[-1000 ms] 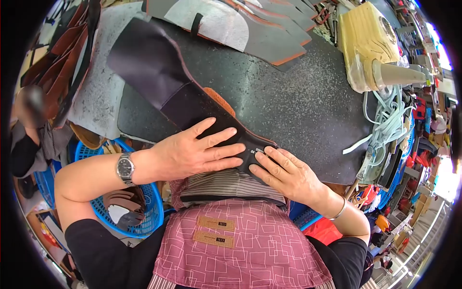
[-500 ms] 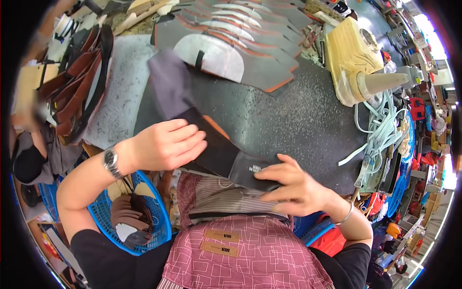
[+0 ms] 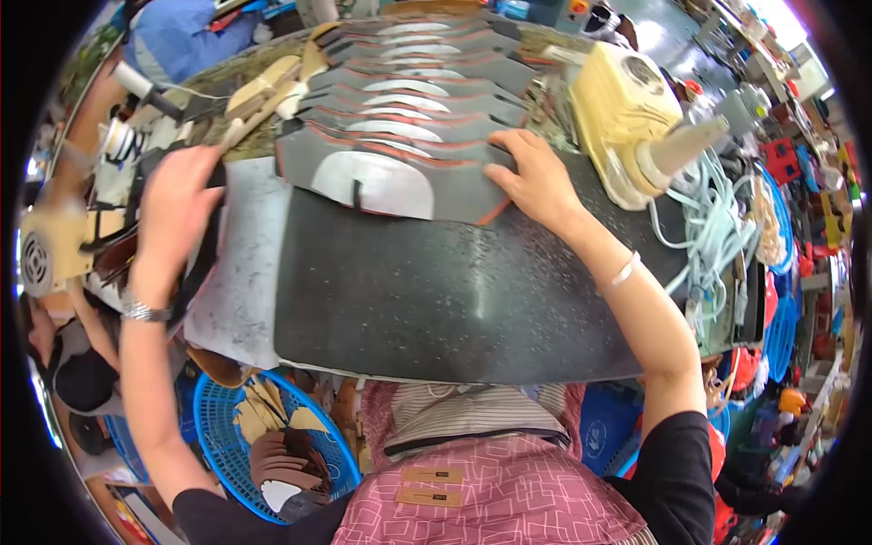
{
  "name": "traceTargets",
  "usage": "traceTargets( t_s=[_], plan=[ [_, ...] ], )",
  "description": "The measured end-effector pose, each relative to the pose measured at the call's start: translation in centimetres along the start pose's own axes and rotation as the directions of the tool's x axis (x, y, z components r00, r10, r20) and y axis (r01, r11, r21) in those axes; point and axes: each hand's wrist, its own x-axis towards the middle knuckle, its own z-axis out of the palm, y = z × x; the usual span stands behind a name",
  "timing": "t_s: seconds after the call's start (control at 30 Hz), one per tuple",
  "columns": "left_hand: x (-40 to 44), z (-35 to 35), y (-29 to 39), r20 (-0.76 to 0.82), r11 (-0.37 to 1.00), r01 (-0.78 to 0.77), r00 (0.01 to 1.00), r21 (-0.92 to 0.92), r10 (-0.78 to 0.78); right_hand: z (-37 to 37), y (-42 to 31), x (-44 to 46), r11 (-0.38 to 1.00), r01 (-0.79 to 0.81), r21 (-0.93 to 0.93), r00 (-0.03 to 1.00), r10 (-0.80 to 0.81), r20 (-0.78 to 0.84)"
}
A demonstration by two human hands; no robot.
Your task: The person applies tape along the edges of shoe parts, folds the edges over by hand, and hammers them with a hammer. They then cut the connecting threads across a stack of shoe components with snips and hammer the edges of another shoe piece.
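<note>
My left hand (image 3: pixel 174 218), slightly blurred, is over the pile of dark and brown leather pieces (image 3: pixel 207 250) at the left, thumb apart from the fingers; what lies under it is partly hidden. At the right end of the overlapping row of grey leather pieces, my right hand (image 3: pixel 543 186) touches the edge with thumb and fingers apart. The front grey piece (image 3: pixel 456 195) has orange edges, a whitish half-round patch (image 3: pixel 386 182) and a small black strip.
A dark board (image 3: pixel 454 300) covers the bench beside a pale grey sheet (image 3: pixel 245 263). A yellowish wrapped machine (image 3: pixel 622 109) and pale blue straps (image 3: pixel 713 218) are at the right. Below left is a blue basket (image 3: pixel 213 445). Another person's arm shows at far left.
The long dark leather piece has left the board. My left hand has moved up and left to the pile, my right hand up to the grey pieces. The view has shifted forward.
</note>
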Motion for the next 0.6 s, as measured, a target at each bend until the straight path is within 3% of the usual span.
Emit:
traceTargets(
  t_s=[0.1, 0.17, 0.23, 0.3, 0.4, 0.43, 0.5, 0.53, 0.57, 0.6],
  plan=[
    [4.0, 4.1, 2.6, -0.118, 0.992, -0.116, 0.987, -0.048, 0.110, 0.8, 0.4, -0.3, 0.996, 0.020, -0.091, 0.998, -0.026, -0.062],
    [7.6, 7.4, 1.8, -0.003, 0.990, 0.046, 0.999, -0.137, -0.047, 1.1, 0.5, -0.3, 0.994, -0.107, -0.033, 0.988, 0.102, -0.117],
    [10.9, 11.5, 1.4, 0.016, 0.807, 0.167, 0.981, -0.566, -0.192, 0.9, 1.8, 0.0, 0.962, -0.250, 0.111, 0.960, 0.261, -0.101],
    [12.7, 15.4, 1.7, 0.071, 0.659, 0.306, 0.931, -0.688, -0.358, -0.3, 0.2, 0.7, 0.701, -0.390, 0.597, 0.881, 0.473, 0.020],
    [14.0, 16.4, 2.8, 0.191, 0.579, 0.459, 0.865, -0.674, -0.464, 1.1, 1.4, 2.6, 0.413, -0.441, 0.796, 0.819, 0.549, 0.169],
    [14.6, 17.1, 2.7, 0.226, 0.573, 0.506, 0.842, -0.645, -0.489, 1.8, 1.8, 3.4, 0.476, -0.449, 0.756, 0.819, 0.558, 0.136],
    [15.2, 18.2, 1.5, 0.271, 0.530, 0.525, 0.832, -0.666, -0.483, 1.1, -0.3, 5.1, 0.454, -0.530, 0.716, 0.761, 0.627, 0.166],
    [15.4, 18.4, 0.8, 0.314, 0.491, 0.536, 0.828, -0.687, -0.466, 1.2, -0.5, 5.8, 0.489, -0.482, 0.727, 0.781, 0.615, 0.104],
    [15.5, 17.6, 0.4, 0.376, 0.500, 0.574, 0.812, -0.648, -0.445, 1.9, 1.0, 6.6, 0.719, -0.441, 0.537, 0.831, 0.554, -0.058],
    [15.1, 17.0, 0.4, 0.342, 0.517, 0.581, 0.803, -0.628, -0.487, 2.4, 2.6, 7.4, 0.877, -0.382, 0.290, 0.873, 0.445, -0.197]
  ],
)
